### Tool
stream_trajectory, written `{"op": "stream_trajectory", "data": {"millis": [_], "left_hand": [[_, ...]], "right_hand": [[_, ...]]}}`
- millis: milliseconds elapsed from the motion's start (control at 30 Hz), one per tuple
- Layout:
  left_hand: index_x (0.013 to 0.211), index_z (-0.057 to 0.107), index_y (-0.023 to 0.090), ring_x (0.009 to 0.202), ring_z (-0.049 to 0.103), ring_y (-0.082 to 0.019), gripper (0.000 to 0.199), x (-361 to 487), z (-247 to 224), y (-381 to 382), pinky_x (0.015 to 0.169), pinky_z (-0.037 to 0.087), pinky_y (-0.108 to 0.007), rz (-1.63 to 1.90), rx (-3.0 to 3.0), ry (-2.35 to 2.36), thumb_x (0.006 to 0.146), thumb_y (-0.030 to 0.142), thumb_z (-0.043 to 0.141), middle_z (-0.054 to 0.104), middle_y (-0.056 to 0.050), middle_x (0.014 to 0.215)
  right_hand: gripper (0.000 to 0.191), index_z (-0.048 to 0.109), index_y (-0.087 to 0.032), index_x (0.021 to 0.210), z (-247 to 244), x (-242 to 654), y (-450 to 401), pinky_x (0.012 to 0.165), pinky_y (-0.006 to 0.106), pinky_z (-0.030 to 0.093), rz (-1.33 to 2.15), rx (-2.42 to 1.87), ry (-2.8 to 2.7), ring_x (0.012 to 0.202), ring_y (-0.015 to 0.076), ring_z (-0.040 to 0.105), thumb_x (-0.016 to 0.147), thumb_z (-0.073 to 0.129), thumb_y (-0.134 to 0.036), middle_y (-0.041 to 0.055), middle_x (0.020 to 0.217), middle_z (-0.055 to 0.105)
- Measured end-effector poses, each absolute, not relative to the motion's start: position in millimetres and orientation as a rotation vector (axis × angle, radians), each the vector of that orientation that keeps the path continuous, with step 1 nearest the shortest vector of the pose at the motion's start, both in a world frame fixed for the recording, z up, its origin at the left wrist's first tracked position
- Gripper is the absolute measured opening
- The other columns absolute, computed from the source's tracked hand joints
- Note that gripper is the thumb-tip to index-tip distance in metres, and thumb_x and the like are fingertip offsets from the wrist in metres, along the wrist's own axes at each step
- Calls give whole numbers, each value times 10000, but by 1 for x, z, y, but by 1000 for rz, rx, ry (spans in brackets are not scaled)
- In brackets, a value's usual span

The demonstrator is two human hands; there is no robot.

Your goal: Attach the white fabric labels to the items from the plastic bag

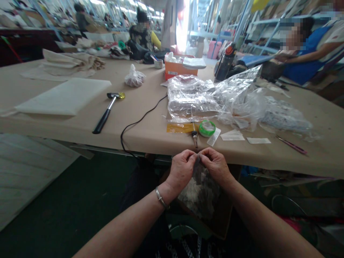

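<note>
I see the small grey piece hanging between my 2 hands, left and right | both pinching its top

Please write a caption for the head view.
Left hand and right hand pinch a grey piece at the table's edge.

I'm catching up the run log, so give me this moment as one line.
left hand, right hand: pinching thin grey piece | below: grey pieces | on table: hammer, tweezers
</note>
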State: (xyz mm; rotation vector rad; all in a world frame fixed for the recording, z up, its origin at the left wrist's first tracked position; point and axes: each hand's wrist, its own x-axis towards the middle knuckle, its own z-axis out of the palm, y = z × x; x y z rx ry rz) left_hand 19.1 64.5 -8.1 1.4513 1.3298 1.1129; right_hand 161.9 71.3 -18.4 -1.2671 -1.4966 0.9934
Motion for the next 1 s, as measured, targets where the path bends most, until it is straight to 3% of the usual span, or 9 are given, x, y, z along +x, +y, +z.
{"op": "stream_trajectory", "data": {"millis": [667, 1000], "left_hand": [[725, 655, 143, 619, 518, -100, 153, 21, -12, 74, 602, 388, -181, 1217, 1502, 1298, 819, 204, 550, 614, 18, 648], [732, 655, 144, 623, 521, -102, 152, 22, -8, 74, 608, 392, -182, 1210, 1475, 1301, 818, 207, 546, 616, 15, 656]], "right_hand": [[129, 558, -172, 732, -23, 161, 81, 554, 219, 370, 800, -1222, -1583, 574, 115, 452, 794, 531, -282, -30, 630, 510], [154, 594, -167, 764, -24, 163, 76, 583, 214, 411, 785, -1222, -1608, 611, 123, 517, 830, 563, -302, -19, 668, 569]]}}
